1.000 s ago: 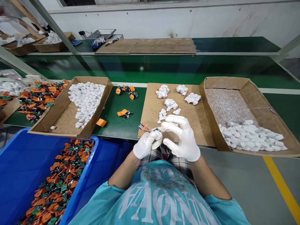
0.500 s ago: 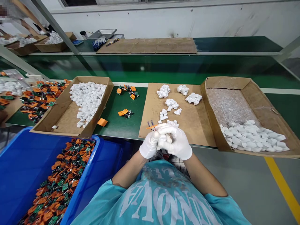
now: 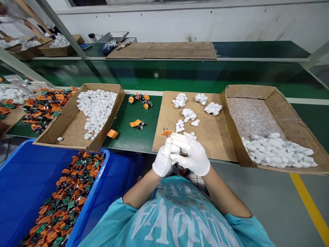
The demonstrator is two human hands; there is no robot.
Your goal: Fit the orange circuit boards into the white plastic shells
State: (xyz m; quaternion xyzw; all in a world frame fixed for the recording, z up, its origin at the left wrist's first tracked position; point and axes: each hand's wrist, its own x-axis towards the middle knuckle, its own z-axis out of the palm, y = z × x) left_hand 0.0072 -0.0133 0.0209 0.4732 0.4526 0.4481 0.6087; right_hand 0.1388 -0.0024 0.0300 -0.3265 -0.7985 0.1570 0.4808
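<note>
In white gloves, my left hand [image 3: 163,160] and my right hand [image 3: 195,155] meet at the front edge of a cardboard sheet [image 3: 203,140]. Both are closed, fingers bent around a small white plastic piece [image 3: 175,149], which they largely cover. Just beyond the fingertips an orange flap [image 3: 166,132] sticks out, with thin wires running down into the fingers. How it joins the white piece is hidden. Close behind my hands lie small clusters of white pieces [image 3: 188,114] on the sheet. To the left, a lone orange square [image 3: 112,133] and some orange-and-green circuit parts [image 3: 138,124] rest on the green bench.
A cardboard box of white pieces [image 3: 117,113] stands left, another [image 3: 232,137] right. Below left is a blue bin [image 3: 102,171] with many circuit parts, and a circuit-part heap [image 3: 48,106] lies beyond the left box. A person [image 3: 33,17] is at far left.
The orange flap has turned from edge-on to showing more of its face. My right fingers have shifted slightly, uncovering more of the white piece between my hands.
</note>
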